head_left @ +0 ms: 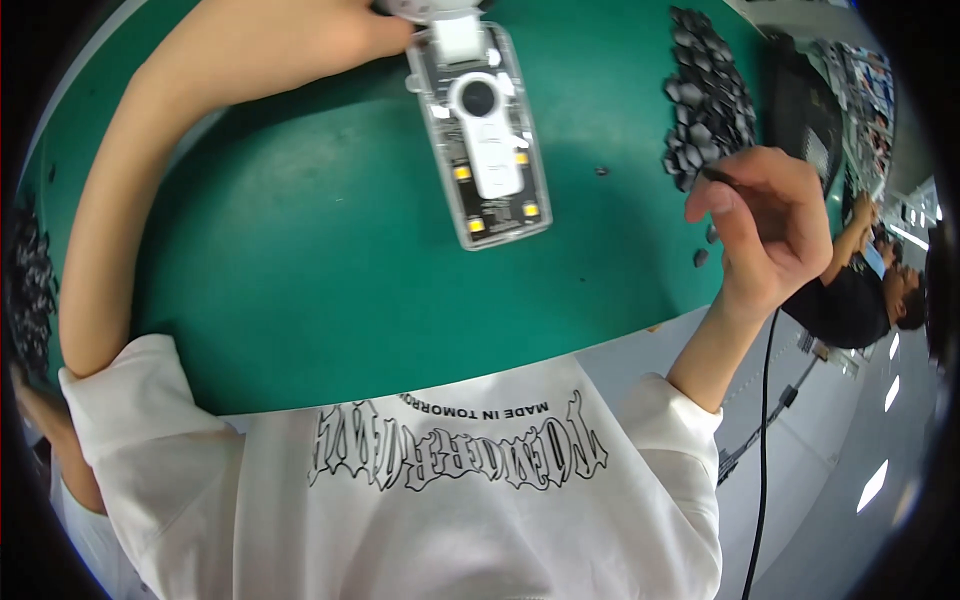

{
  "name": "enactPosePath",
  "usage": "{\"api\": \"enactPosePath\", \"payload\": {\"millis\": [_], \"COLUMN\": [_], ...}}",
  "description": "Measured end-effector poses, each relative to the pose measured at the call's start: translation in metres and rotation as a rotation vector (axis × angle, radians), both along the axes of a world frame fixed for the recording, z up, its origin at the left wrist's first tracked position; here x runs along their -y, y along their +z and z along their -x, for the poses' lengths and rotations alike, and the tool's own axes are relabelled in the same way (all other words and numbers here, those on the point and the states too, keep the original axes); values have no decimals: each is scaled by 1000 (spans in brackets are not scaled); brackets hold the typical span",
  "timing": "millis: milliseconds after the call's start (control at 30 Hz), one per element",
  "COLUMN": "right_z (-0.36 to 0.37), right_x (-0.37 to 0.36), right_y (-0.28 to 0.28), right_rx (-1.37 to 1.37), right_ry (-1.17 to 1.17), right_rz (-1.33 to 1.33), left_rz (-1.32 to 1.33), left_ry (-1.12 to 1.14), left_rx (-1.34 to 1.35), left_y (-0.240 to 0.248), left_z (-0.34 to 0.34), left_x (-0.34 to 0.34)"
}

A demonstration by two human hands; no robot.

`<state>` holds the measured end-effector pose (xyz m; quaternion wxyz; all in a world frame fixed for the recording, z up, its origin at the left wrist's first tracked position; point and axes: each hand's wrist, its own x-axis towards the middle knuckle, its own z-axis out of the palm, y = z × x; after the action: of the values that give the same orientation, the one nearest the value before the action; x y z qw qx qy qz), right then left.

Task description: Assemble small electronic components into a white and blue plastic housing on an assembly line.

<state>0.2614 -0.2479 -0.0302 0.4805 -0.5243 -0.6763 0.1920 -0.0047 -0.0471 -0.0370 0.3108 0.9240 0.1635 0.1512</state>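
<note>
My left hand reaches in at the top, its thumb against the upper end of a clear-cased LED device. The device is a flat rectangle with a white strip, a black round part and several yellow light chips; a white hinge-like piece joins its upper end. The fingers of that hand are partly cut off by the frame's edge. On the right, my right hand pinches a small black piece between thumb and forefinger, beside a pile of small dark grey pieces.
Loose dark pieces lie below the pile on the green tabletop. A black bag-like object stands beyond it. Another dark pile is at the far left. A black cable hangs at right; a co-worker sits beyond.
</note>
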Motion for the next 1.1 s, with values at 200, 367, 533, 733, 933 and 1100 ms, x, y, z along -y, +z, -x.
{"api": "enactPosePath", "payload": {"millis": [200,367,533,733,933,1100], "right_z": [20,27,28,44,39,48], "right_x": [-8,-12,-1,-11,-29,-31], "right_y": [-9,-13,-24,-18,-20,-29], "right_rx": [-38,229,6,2,291,455], "right_ry": [105,92,103,88,162,114], "right_rz": [94,143,242,260,-53,-135], "left_rz": [-68,-110,-234,-253,-179,-157], "left_ry": [-72,-96,-136,-98,-75,-75], "left_rx": [86,103,158,154,71,59], "left_y": [-14,-28,-40,-39,-32,-30], "left_z": [-5,-17,-27,-21,-22,-21], "left_x": [26,47,60,57,58,59]}}
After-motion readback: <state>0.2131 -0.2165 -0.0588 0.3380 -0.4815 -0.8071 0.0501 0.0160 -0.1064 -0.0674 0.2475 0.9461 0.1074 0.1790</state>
